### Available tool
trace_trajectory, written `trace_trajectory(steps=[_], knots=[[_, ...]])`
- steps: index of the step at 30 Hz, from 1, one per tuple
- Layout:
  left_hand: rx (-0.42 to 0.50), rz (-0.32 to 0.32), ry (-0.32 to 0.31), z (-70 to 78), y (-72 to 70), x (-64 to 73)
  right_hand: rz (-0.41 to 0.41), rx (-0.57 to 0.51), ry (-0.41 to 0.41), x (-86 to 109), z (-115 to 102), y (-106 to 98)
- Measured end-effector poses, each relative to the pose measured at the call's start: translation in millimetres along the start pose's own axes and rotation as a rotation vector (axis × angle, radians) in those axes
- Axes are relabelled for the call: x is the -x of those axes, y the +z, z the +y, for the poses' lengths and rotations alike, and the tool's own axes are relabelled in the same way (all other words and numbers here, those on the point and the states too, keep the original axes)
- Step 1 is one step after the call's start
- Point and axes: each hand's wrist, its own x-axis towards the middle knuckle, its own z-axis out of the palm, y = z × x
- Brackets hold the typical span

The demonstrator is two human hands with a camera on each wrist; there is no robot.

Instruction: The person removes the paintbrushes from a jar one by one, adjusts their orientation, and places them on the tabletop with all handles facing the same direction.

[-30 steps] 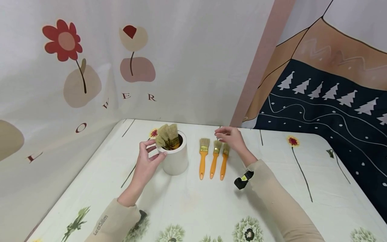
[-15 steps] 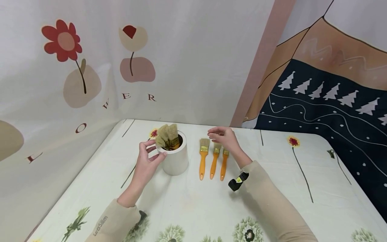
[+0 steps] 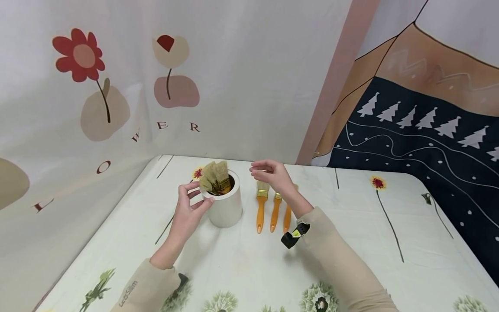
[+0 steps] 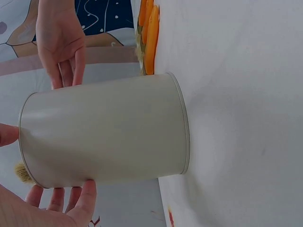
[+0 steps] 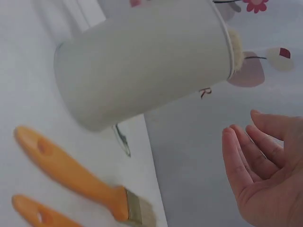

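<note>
My left hand (image 3: 186, 219) grips a white cylindrical canister (image 3: 227, 212) from its left side. Its thumb is at the near rim, and its fingers (image 4: 85, 201) lie along the wall in the left wrist view. Several paintbrushes (image 3: 222, 175) stand in the canister, bristles up, their handles mostly hidden inside. To the right of the canister my right hand (image 3: 274, 177) hovers with loosely bent fingers and holds nothing. Below it, a row of three orange-handled paintbrushes lies on the table: left (image 3: 260, 212), middle (image 3: 275, 214) and right (image 3: 287, 216). The hand and forearm partly cover their bristles.
A white cloth printed with flowers covers the table (image 3: 241, 268). Behind it hangs a pale curtain (image 3: 249, 86) with flower prints and letters, which meets the table's back edge. On the right, a dark fabric panel (image 3: 421, 143) shows printed white trees.
My right hand has moved left over the brushes on the table, toward the canister. My left hand and the canister have stayed in place.
</note>
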Motion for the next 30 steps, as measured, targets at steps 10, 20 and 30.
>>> trace_trajectory(steps=[10,20,30], knots=[[0.012,0.004,-0.001,-1.0,0.4,0.3,-0.050,-0.047,-0.017,-3.4,-23.5,22.1],[0.010,-0.002,0.000,-0.5,0.6,0.5,-0.159,-0.042,-0.143,-7.5,-29.7,38.2],[-0.001,-0.004,0.004,-0.5,0.4,0.6,-0.237,0.020,-0.236,-11.5,-28.1,49.5]])
